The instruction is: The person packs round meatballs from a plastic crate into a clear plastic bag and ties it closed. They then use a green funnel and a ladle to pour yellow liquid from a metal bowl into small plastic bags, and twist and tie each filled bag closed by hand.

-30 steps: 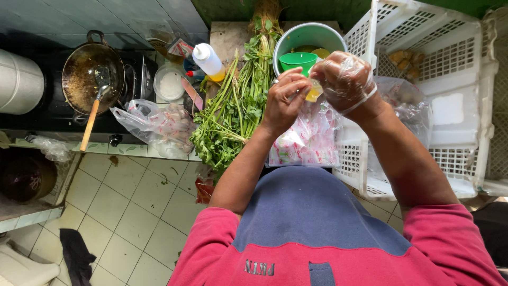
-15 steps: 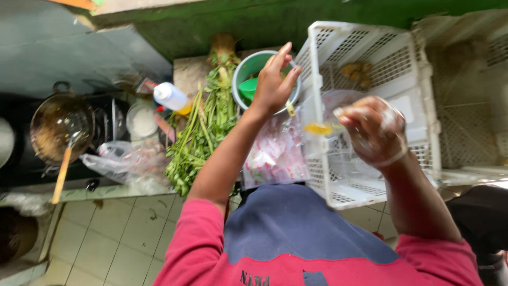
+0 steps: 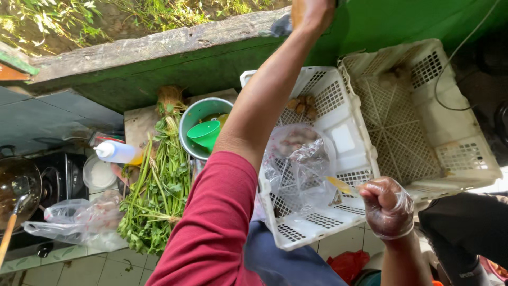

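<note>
My right hand [image 3: 389, 207] wears a thin clear glove and is closed around the twisted neck of a clear plastic bag [image 3: 299, 172]. The bag holds a little yellow liquid and hangs over the front of a white slotted crate [image 3: 346, 140]. My left arm in a red sleeve stretches up and away. My left hand [image 3: 312, 11] is at the frame's top edge over a green-painted wall ledge [image 3: 159, 50], beside a scrap of grey plastic [image 3: 281, 25]. Its fingers are cut off by the frame.
A second white crate [image 3: 423, 106] sits to the right. Left of the crates are a green bucket [image 3: 197, 114] with a green cup [image 3: 205, 132], a bundle of leafy greens [image 3: 159, 185], a squeeze bottle [image 3: 117, 152], crumpled clear bags [image 3: 79, 220] and a pan [image 3: 18, 185] on a stove.
My left hand let go of the bag and rose from near the bucket up to the wall ledge. My right hand dropped lower and to the right, still holding the bag.
</note>
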`<state>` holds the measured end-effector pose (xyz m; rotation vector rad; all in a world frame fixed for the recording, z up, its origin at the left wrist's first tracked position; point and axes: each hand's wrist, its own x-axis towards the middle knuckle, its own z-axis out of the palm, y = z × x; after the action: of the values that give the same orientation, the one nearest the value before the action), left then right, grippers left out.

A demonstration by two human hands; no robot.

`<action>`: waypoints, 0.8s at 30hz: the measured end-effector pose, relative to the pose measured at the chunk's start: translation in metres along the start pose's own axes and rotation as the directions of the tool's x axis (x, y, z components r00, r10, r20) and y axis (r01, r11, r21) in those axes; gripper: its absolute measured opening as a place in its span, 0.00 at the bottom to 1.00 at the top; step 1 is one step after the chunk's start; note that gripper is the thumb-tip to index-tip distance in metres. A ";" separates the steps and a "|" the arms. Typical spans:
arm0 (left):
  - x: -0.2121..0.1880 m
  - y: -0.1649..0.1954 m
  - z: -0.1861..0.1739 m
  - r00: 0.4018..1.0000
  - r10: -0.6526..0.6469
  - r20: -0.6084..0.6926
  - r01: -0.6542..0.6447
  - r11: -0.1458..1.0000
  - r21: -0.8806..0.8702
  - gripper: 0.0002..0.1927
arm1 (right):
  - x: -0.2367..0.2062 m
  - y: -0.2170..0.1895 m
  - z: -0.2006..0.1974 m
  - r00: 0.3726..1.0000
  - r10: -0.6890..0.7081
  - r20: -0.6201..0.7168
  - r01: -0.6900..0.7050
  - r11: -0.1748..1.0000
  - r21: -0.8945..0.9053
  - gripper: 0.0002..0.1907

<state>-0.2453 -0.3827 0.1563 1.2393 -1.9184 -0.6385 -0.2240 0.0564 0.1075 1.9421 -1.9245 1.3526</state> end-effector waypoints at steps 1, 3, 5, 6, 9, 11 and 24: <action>0.000 -0.002 0.000 1.000 0.013 -0.003 -0.013 1.000 0.019 0.21 | -0.004 0.004 -0.001 1.000 0.020 -0.003 -0.020 1.000 0.006 0.06; -0.004 -0.007 -0.003 0.999 0.049 -0.013 -0.049 0.998 0.030 0.19 | -0.008 0.011 -0.002 0.999 0.035 -0.007 -0.035 0.999 0.033 0.06; -0.007 -0.009 -0.009 0.993 0.121 -0.014 -0.120 0.991 0.055 0.21 | -0.004 0.016 0.001 1.000 0.022 -0.001 -0.022 0.998 0.062 0.06; -0.008 -0.010 -0.013 0.989 0.142 -0.035 -0.141 0.989 0.042 0.22 | 0.000 0.018 0.003 1.000 0.003 0.009 -0.004 0.997 0.077 0.06; -0.015 -0.013 -0.025 0.984 0.171 -0.054 -0.171 0.985 0.000 0.23 | 0.016 0.017 0.010 0.997 -0.039 0.065 0.032 0.994 0.104 0.07; -0.017 -0.018 -0.036 0.977 0.206 -0.051 -0.208 0.978 -0.028 0.23 | 0.030 0.013 0.019 0.991 -0.079 0.106 0.065 0.989 0.135 0.07; -0.348 -0.142 -0.230 0.818 0.476 0.323 -0.047 0.614 -0.788 0.26 | 0.109 -0.097 0.115 0.783 -0.540 0.308 0.473 0.839 0.269 0.10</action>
<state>0.1029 -0.1245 0.0766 0.2129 -1.8341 -1.5239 -0.1046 -0.0782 0.1539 2.7112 -1.2377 1.0759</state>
